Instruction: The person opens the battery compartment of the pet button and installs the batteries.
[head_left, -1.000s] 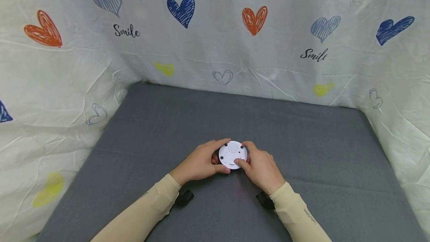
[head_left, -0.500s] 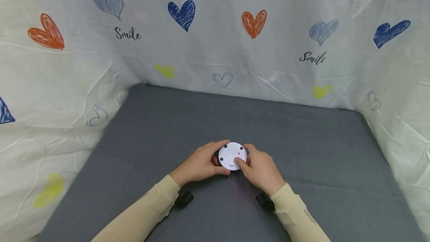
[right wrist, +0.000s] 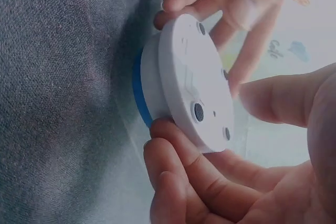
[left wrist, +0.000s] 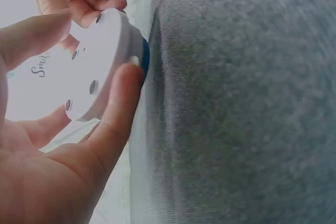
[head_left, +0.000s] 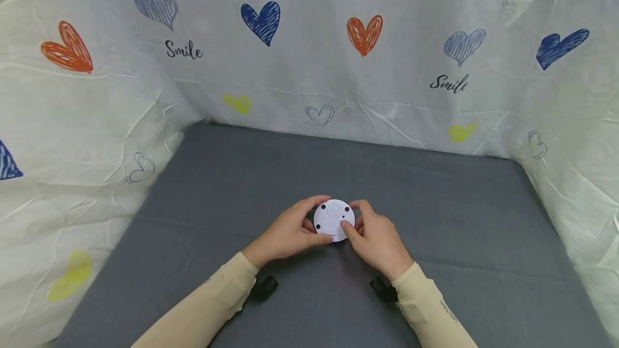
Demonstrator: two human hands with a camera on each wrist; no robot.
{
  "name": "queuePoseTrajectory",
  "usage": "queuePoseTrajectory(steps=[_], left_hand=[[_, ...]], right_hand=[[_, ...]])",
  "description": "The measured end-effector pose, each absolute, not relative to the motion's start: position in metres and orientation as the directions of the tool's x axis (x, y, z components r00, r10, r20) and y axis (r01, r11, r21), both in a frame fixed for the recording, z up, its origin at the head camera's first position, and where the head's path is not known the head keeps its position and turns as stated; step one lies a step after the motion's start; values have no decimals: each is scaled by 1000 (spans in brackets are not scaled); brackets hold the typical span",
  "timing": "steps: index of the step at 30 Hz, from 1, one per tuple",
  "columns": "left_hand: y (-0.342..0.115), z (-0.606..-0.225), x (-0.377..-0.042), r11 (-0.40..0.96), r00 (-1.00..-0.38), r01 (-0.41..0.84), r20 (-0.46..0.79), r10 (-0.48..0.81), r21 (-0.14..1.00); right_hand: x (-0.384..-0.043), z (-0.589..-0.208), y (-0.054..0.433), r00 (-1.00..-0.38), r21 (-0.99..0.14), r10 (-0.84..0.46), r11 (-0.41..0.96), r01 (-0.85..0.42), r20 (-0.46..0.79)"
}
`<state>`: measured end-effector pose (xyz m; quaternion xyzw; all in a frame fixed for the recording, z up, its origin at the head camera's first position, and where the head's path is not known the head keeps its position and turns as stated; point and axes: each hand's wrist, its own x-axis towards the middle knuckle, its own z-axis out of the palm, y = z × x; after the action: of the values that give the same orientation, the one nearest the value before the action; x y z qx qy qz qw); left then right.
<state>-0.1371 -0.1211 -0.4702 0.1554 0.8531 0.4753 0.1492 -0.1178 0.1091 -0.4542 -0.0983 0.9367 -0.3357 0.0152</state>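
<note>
Between both hands is a round white device (head_left: 330, 220) with a cluster of small holes, several dark round feet and a slot on the face turned toward me. A blue band (right wrist: 138, 90) runs round its far side in the right wrist view. My left hand (head_left: 286, 234) grips it from the left, fingers and thumb spread along the rim. On the other side my right hand (head_left: 380, 239) curls its fingers against the rim, and its thumb lies over the holed face. The device is tilted, above the grey cloth.
A grey cloth (head_left: 271, 171) covers the table. White curtains (head_left: 309, 58) printed with hearts and "Smile" stand behind it and along both sides. A dark wrist camera (head_left: 264, 287) sits under the left cuff, another dark camera (head_left: 383, 289) by the right.
The device has risen slightly in the head view and tilted a little. My left thumb has come further over its lower edge; my right thumb has moved up on the face.
</note>
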Motion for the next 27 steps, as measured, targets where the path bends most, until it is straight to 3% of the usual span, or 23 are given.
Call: queuePoseTrajectory(steps=[14,21,27], left_hand=[[-127,-468,-138,409,-916,86,-90,392,908],[-124,-471,-138,355,-924,51,-90,371,934],[-120,-473,-138,484,-917,127,-84,390,866]], right_hand=[[-115,-452,110,-977,-679,-187,706,-203,98],[-115,-451,111,-979,-696,-201,697,-172,41],[-116,-454,109,-976,-690,-216,705,-164,10]])
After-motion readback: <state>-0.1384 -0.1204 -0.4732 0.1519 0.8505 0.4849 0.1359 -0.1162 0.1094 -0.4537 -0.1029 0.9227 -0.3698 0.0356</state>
